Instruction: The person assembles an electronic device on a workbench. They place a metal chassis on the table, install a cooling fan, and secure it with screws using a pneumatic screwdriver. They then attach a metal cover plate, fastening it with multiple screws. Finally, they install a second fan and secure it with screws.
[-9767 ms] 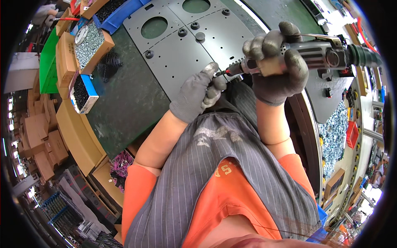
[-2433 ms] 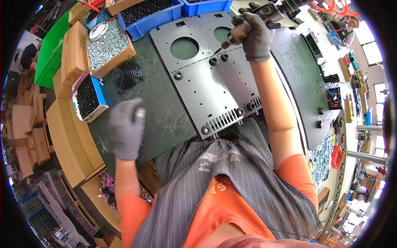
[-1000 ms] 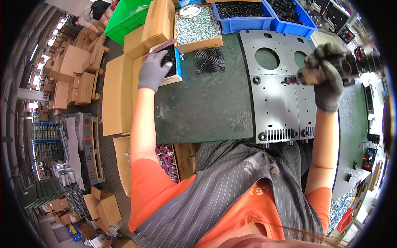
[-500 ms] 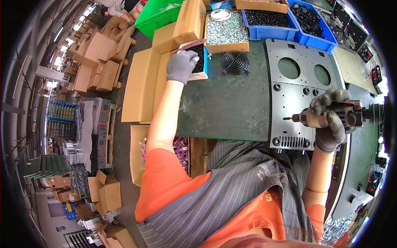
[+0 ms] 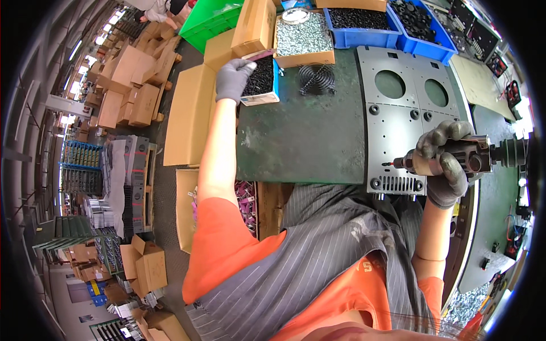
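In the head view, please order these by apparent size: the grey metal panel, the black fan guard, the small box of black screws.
1. Grey metal panel, clearly largest.
2. Small box of black screws and black fan guard: they look alike in size, so I do not rank them.

Grey gloves on left hand [image 5: 232, 79] and right hand [image 5: 446, 165]; black screws in a blue-edged small box [image 5: 260, 77] | grey metal panel [image 5: 401, 113] on dark green mat [image 5: 307, 136] | orange sleeves, grey pinstriped apron [image 5: 318, 267]; black power screwdriver [image 5: 472, 159] | blue bins [image 5: 364, 25]; tan cartons [image 5: 187, 113]
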Tool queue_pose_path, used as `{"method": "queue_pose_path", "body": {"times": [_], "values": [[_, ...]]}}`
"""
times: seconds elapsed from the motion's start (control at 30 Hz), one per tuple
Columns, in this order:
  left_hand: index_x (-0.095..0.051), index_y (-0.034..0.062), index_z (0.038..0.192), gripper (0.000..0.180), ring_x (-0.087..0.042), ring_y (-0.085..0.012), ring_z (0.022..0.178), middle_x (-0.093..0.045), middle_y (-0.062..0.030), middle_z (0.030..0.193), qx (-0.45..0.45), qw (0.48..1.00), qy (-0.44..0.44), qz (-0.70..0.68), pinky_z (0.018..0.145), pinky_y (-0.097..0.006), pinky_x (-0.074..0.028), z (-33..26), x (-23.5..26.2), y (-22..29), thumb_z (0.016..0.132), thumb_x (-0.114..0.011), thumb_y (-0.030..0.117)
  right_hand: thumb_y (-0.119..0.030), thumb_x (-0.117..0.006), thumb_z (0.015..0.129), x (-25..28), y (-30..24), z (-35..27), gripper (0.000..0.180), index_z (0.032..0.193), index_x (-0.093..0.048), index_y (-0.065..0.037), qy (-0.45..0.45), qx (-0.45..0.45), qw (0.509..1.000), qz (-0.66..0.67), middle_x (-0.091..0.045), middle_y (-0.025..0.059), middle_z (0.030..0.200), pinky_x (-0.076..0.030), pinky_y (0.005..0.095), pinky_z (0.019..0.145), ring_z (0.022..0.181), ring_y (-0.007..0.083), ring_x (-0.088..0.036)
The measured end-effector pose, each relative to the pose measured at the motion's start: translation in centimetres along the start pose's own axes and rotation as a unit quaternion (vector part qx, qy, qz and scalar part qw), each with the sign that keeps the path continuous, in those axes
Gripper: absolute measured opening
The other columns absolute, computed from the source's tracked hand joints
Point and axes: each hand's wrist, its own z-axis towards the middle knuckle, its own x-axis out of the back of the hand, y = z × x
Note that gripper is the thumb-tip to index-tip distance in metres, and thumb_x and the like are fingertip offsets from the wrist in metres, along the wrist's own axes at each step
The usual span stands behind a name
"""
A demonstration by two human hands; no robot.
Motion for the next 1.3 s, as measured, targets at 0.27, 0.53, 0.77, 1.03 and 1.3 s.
{"method": "queue_pose_path", "body": {"times": [0.27, 0.53, 0.77, 1.03, 1.3], "values": [[-0.067, 0.0094, 0.083, 0.030, -0.044, -0.0045, 0.051, -0.056, 0.0007, 0.061, 0.108, 0.919, -0.163, -0.344, 0.043, -0.020, -0.032, -6.9, -1.8, 9.8, 0.093, -0.061, 0.037, -0.016, -0.069, 0.070, 0.0, -1.2, -1.1, 0.050, 0.115, -0.048, -0.010, 0.019, 0.032, 0.999, 0.019, -0.047, 0.0065, 0.096, -0.041, 0.0357, 0.073, 0.077, 0.0189, -0.050], [-0.048, 0.0137, 0.077, 0.033, -0.033, -0.0060, 0.050, -0.042, 0.0028, 0.062, 0.232, 0.606, -0.519, -0.556, 0.040, -0.020, -0.027, -19.9, -9.8, 17.3, 0.099, -0.050, 0.038, 0.003, -0.057, 0.079, -1.1, -3.0, 0.5, 0.042, 0.120, -0.051, -0.005, -0.075, 0.161, 0.972, 0.155, -0.059, 0.0138, 0.107, -0.055, 0.0394, 0.074, 0.084, 0.0265, -0.063], [-0.048, 0.0134, 0.082, 0.031, -0.032, -0.0061, 0.051, -0.040, 0.0031, 0.063, 0.244, 0.569, -0.539, -0.571, 0.042, -0.019, -0.027, -21.3, -11.8, 19.1, 0.100, -0.047, 0.038, -0.016, -0.057, 0.077, 1.3, -3.6, -0.6, 0.053, 0.129, -0.050, -0.014, -0.040, 0.203, 0.978, -0.007, -0.050, 0.0052, 0.098, -0.042, 0.0355, 0.071, 0.077, 0.0177, -0.052], [-0.047, 0.0143, 0.081, 0.031, -0.032, -0.0059, 0.051, -0.041, 0.0028, 0.063, 0.271, 0.546, -0.565, -0.556, 0.044, -0.020, -0.028, -21.6, -12.7, 20.4, 0.101, -0.044, 0.037, -0.015, -0.056, 0.077, 1.1, -4.3, -1.5, 0.047, 0.124, -0.051, -0.013, 0.012, 0.208, 0.978, 0.004, -0.051, 0.0066, 0.097, -0.042, 0.0351, 0.068, 0.075, 0.0180, -0.053], [-0.047, 0.0148, 0.083, 0.024, -0.033, -0.0058, 0.048, -0.043, 0.0035, 0.061, 0.262, 0.600, -0.551, -0.517, 0.043, -0.021, -0.027, -21.8, -13.4, 20.8, 0.100, -0.048, 0.031, -0.016, -0.059, 0.077, 1.5, -4.7, -2.0, 0.045, 0.121, -0.051, -0.014, 0.045, 0.199, 0.979, -0.003, -0.051, 0.0057, 0.095, -0.041, 0.0330, 0.066, 0.072, 0.0167, -0.053]]}}
